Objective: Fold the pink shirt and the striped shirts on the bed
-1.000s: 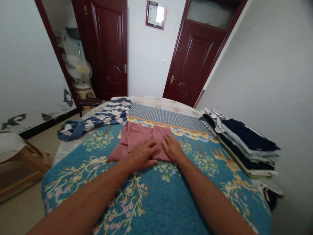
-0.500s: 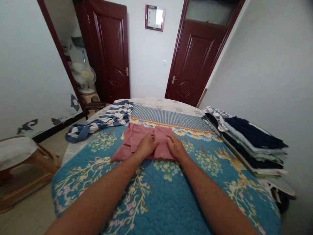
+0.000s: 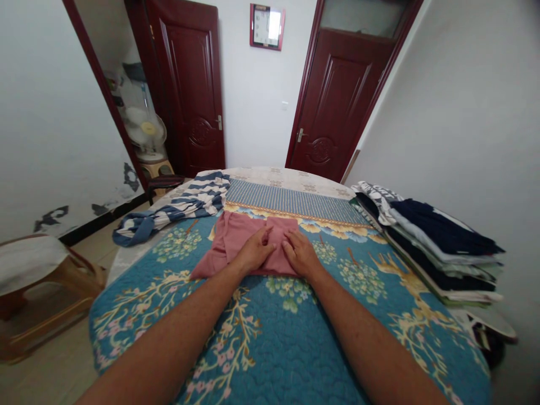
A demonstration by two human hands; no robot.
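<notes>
A pink garment (image 3: 223, 242), partly folded, lies on the teal quilted cover (image 3: 291, 337) in front of me. Its right part is a neat folded panel, while the left part spreads out to a pointed corner. My left hand (image 3: 256, 250) rests on the middle of the cloth, thumb and fingers apart. On the panel's right side lies my right hand (image 3: 300, 252), its fingers stretched over the fabric. Neither hand appears to grip the cloth.
A crumpled blue-and-white striped garment (image 3: 189, 202) lies at the back left of the table. At the right edge stands a stack of folded clothes (image 3: 442, 242). A plastic stool (image 3: 54, 287) is on the floor at left, and a fan (image 3: 145, 130) stands behind.
Both hands have shifted slightly inward on the pink garment. My right hand has moved from the folded panel's right edge to lie more over it.
</notes>
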